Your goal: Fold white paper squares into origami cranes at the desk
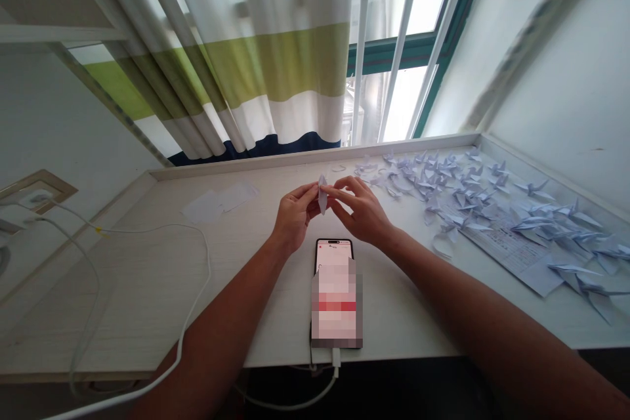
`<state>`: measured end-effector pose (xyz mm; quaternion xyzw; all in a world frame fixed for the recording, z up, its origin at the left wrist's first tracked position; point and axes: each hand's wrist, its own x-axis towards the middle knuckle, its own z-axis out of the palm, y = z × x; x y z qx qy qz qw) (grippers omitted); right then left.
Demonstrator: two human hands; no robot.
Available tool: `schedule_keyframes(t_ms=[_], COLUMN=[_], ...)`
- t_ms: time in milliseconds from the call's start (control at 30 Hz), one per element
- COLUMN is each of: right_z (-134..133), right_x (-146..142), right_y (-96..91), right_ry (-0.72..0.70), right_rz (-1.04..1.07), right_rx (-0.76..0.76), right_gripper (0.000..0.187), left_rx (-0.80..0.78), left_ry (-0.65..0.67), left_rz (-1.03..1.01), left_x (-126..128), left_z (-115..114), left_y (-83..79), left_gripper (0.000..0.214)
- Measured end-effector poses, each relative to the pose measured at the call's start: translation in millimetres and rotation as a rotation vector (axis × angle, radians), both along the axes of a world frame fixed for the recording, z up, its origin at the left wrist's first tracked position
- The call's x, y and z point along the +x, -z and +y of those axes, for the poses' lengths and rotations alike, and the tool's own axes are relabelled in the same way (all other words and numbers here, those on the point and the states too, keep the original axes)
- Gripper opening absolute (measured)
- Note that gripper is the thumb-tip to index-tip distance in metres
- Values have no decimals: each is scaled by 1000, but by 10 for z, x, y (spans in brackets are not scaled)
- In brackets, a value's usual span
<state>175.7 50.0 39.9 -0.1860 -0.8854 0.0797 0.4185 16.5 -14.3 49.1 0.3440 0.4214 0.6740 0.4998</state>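
Note:
My left hand and my right hand meet above the middle of the light desk. Both pinch a small piece of folded pale paper between their fingertips, held upright just over the desk. Below the hands a phone lies flat with its screen lit, a white cable plugged into its near end.
Several folded paper cranes cover the right part of the desk, some on a printed sheet. Flat white paper pieces lie at the back left. A white charging cable loops across the left side. A striped curtain and barred window stand behind.

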Motion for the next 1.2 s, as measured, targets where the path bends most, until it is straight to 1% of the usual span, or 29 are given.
schedule_keyframes(t_ms=[100, 300, 400, 633, 800, 900, 1000, 1133, 1200], right_z=[39, 108, 131, 158, 152, 134, 87, -8, -42], right_x=[29, 76, 90, 124, 140, 124, 80, 13, -11], right_y=[4, 8, 6, -10, -58, -66, -52, -60, -71], right_ry=[17, 17, -10, -19, -72, -82, -57, -75, -81], right_rz=[-57, -65, -67, -89, -112, -70, 65, 248, 289], right_rx=[70, 123, 141, 188, 174, 165, 103, -118, -213], right_gripper=[39, 38, 35, 25, 25, 17, 8, 6, 7], left_rx=[2, -8, 2, -8, -1, 10, 47, 75, 74], left_ry=[7, -40, -40, -29, -10, 10, 49, 46, 36], left_rz=[27, 53, 50, 68, 44, 26, 6, -21, -30], left_x=[-4, 17, 21, 26, 29, 33, 40, 49, 52], left_z=[-12, -10, -3, -7, -10, -9, -7, -3, 0], left_y=[-8, 5, 11, 14, -2, 1, 13, 30, 40], left_gripper=[35, 38, 40, 42, 40, 38, 35, 33, 33])
